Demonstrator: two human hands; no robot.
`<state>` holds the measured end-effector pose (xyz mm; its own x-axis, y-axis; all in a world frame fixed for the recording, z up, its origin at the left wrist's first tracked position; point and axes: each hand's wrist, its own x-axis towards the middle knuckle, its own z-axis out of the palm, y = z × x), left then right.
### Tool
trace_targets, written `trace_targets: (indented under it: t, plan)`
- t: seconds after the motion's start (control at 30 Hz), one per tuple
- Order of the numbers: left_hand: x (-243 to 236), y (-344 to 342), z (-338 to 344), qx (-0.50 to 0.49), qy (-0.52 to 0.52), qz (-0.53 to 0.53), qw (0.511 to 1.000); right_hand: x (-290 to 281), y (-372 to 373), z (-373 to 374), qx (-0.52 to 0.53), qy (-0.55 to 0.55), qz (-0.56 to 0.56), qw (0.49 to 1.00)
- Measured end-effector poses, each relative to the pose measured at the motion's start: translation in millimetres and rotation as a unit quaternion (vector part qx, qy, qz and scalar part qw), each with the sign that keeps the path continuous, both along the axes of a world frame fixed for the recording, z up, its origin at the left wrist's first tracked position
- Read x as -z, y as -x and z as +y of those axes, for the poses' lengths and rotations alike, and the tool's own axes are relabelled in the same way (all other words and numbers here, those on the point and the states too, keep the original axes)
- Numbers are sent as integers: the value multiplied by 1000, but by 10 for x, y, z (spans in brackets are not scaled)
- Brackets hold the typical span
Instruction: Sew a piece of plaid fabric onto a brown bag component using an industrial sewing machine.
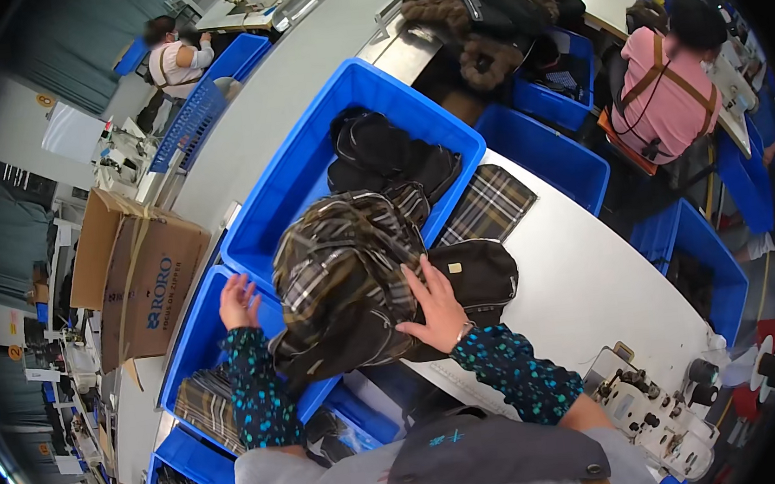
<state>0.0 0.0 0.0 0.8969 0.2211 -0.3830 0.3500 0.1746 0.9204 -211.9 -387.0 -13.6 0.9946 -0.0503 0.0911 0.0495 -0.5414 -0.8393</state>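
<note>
A brown, olive and white plaid bag with black fabric (pixel 339 275) sits in front of me, its upper part overlapping the near rim of a blue crate (pixel 273 169). My right hand (pixel 433 308) rests on its right side, fingers spread. To the bag's left, my left hand (pixel 238 303) is raised with loosely curved fingers apart, holding nothing. Behind my right hand lie a black fabric piece with a small pale label (pixel 474 271) and a plaid square (pixel 491 204). The crate holds black pieces (pixel 379 149). Another blue crate (pixel 187 392) at lower left holds plaid pieces.
A sewing machine (pixel 660 412) stands at lower right on the white table (pixel 588 288). A cardboard box (pixel 154 292) is at left. Blue bins (pixel 549 170) line the table's far side. A co-worker in pink (pixel 649 100) sits at right; another person (pixel 174 62) is at upper left.
</note>
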Motion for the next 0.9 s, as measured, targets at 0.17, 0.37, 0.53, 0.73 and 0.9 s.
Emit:
trace_targets:
  t: [0.17, 0.37, 0.53, 0.73, 0.9]
  plan:
    - [-404, 712, -1323, 267, -358, -280, 849, 104, -382, 174, 46, 56, 50, 996]
    - [14, 1087, -1824, 401, -553, -157, 714, 386, -104, -144, 92, 42, -28, 994]
    - [18, 1119, -1828, 365, -539, -190, 735, 886, 866, -408, 27, 265, 168, 949]
    - [211, 1162, -1863, 257, -481, -291, 786, 1090, 1504, -82, 15, 299, 157, 941]
    - [361, 1184, -1687, 130, -482, -315, 807, 1139, 2096, -78, 50, 296, 135, 944]
